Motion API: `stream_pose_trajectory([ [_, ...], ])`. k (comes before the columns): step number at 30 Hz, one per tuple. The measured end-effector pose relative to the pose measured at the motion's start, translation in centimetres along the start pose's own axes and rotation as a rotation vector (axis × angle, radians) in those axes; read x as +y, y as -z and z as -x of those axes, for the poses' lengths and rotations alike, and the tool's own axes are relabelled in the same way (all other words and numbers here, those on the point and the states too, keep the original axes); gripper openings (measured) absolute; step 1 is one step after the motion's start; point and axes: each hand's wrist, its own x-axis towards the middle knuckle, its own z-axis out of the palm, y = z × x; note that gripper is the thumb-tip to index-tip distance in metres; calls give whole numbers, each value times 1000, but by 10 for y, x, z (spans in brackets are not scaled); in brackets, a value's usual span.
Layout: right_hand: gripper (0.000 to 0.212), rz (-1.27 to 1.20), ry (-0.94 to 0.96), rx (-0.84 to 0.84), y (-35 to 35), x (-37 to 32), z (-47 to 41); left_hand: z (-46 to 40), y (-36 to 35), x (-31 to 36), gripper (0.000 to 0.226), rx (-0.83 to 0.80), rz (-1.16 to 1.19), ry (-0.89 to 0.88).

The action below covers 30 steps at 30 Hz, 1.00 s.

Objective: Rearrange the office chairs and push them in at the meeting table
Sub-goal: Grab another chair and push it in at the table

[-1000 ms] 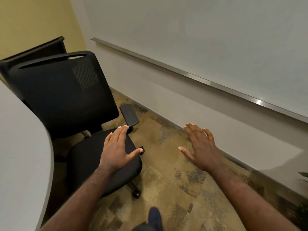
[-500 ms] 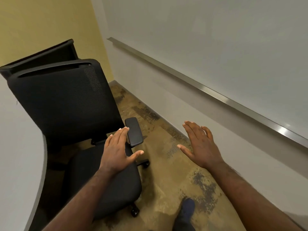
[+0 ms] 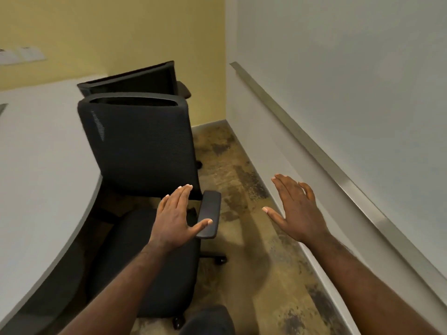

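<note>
Chair [image 3: 142,151]: black, seat partly under the table edge, backrest upright, armrest [image 3: 210,217] on its right side.
Left hand [image 3: 175,217]: fingers straight and spread, holding nothing, thumb tip over the armrest; contact cannot be told.
Right hand [image 3: 296,213]: flat, fingers straight, above the floor [image 3: 244,238], gripping nothing.
Table [image 3: 36,170]: grey, curved edge, left of the chair.
Second chair [image 3: 135,81]: just behind the first, near the yellow wall [image 3: 121,32].

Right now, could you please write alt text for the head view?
Two open hands, left hand and right hand, reach toward a black office chair beside a pale meeting table. A second chair stands behind it near a yellow wall.
</note>
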Motion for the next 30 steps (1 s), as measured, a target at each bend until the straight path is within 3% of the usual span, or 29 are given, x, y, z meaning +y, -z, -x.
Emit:
stream_pose_trajectory([
  [12, 72, -31, 275, -32, -30, 26, -185, -92, -12, -43, 101, 122, -15, 280],
  [30, 70, -141, 570, -1, -70, -3, -411, -207, 7, -85, 98, 304, -60, 519],
])
